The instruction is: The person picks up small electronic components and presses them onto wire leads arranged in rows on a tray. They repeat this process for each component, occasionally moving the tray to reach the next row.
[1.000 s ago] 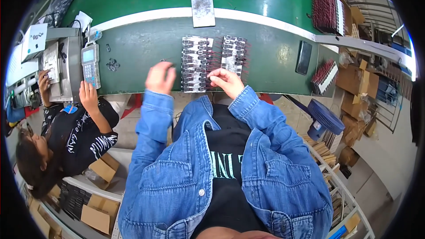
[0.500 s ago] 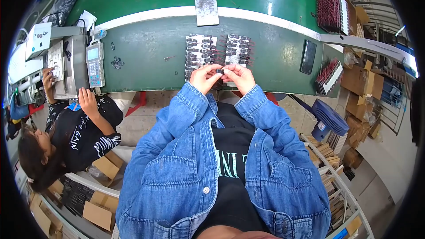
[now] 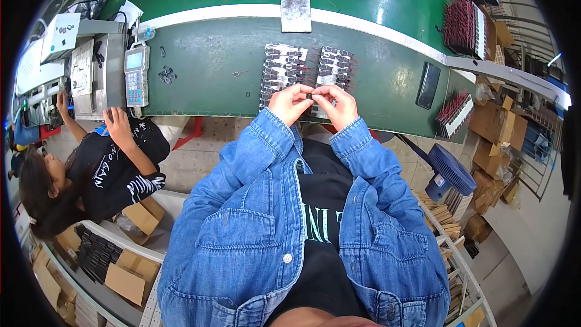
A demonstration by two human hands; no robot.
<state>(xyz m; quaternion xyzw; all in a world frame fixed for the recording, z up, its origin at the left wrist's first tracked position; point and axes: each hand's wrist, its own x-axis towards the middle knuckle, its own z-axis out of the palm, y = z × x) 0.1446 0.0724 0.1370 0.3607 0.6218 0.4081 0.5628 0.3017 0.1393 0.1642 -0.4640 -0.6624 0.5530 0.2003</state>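
My left hand (image 3: 289,103) and my right hand (image 3: 338,106) meet at the table's near edge, thumbs and forefingers pinched. A small black part (image 3: 310,96) sits between the fingertips, mostly covered by them. Just beyond my hands lie two pale plates side by side, the left plate (image 3: 273,52) and the right plate (image 3: 327,62). Both carry rows of small black parts with thin red wires, and my hands hide their near ends.
Left on the green table lie a loose wired part (image 3: 236,74), a small pile of black parts (image 3: 167,74) and a grey keypad device (image 3: 137,75). A phone (image 3: 428,85) lies right, near another wired stack (image 3: 455,114). A metal plate (image 3: 295,3) lies ahead. A co-worker (image 3: 103,163) sits left.
The whole view has shifted, so the table appears farther right. My hands stay over the near ends of the plates, and less of the black part shows between the fingers.
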